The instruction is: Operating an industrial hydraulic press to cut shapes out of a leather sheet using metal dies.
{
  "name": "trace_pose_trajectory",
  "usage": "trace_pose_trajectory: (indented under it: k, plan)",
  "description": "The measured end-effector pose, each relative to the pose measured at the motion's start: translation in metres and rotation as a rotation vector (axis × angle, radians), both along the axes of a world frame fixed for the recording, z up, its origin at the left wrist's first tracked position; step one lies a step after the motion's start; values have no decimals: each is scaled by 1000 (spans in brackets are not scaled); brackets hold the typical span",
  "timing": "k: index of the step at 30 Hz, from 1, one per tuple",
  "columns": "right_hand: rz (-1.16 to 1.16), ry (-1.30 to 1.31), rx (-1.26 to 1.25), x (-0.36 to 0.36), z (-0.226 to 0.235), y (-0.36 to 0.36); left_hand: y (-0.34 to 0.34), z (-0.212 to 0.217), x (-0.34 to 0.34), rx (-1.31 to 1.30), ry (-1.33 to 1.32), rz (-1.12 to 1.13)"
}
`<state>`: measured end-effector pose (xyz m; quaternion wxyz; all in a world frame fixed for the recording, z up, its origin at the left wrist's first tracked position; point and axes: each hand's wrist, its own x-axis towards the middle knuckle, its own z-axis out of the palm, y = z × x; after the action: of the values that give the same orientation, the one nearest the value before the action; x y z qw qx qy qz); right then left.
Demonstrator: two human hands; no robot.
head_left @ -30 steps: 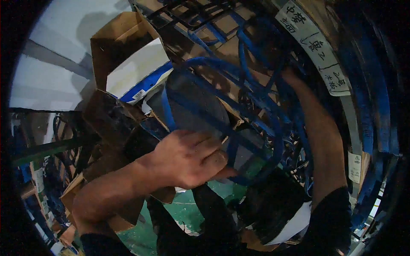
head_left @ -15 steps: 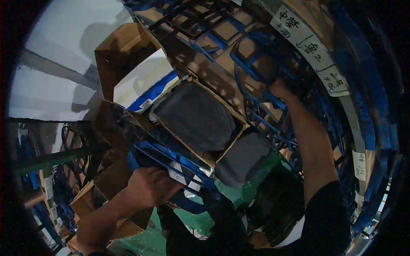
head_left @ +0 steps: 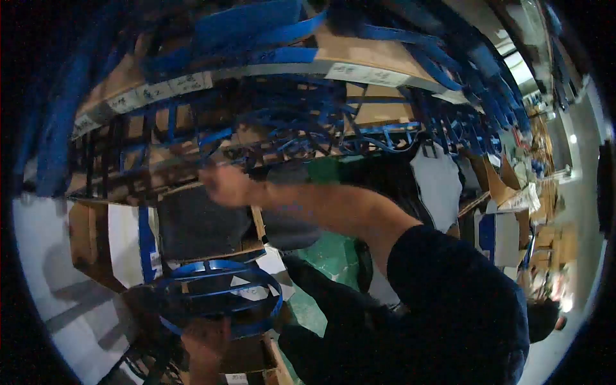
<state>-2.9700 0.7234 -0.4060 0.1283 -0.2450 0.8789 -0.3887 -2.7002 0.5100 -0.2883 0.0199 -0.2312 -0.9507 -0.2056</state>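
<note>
My left hand (head_left: 205,340) is closed on the near rim of a blue oval frame with crossbars (head_left: 218,264), held low above cardboard boxes. Loose pale paper tags (head_left: 273,262) show beside the frame. My right arm reaches across to the shelf. The right hand (head_left: 226,184) is smeared by motion, just in front of several blue frames (head_left: 289,138) standing on the shelf. Whether its fingers hold one of them I cannot tell. Just below that hand, a dark grey padded-looking piece (head_left: 202,224) fills an open carton.
A shelf beam (head_left: 289,68) with pale labels crosses above, with more blue frames over it. An open white-and-blue carton (head_left: 128,244) stands at the left. Another dark grey piece (head_left: 292,234) lies beside the filled carton, near the green floor (head_left: 330,256). More boxes stand at the right.
My view has swung round to the right. My right hand has moved off the blue frame it was at on the shelf and is now blurred. The left hand keeps its blue oval frame.
</note>
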Motion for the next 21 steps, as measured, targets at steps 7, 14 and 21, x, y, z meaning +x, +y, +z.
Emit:
trace_pose_trajectory:
  k: [7,14,21]
  plan:
    - [-55,-437,-119,315,-3,99,85,58,28,17,231,-527]
    - [-826,-836,-534,522,62,139,192,137,120,237,233,-968]
    - [-1196,-908,-660,680,126,183,281,151,221,388,106,-1314]
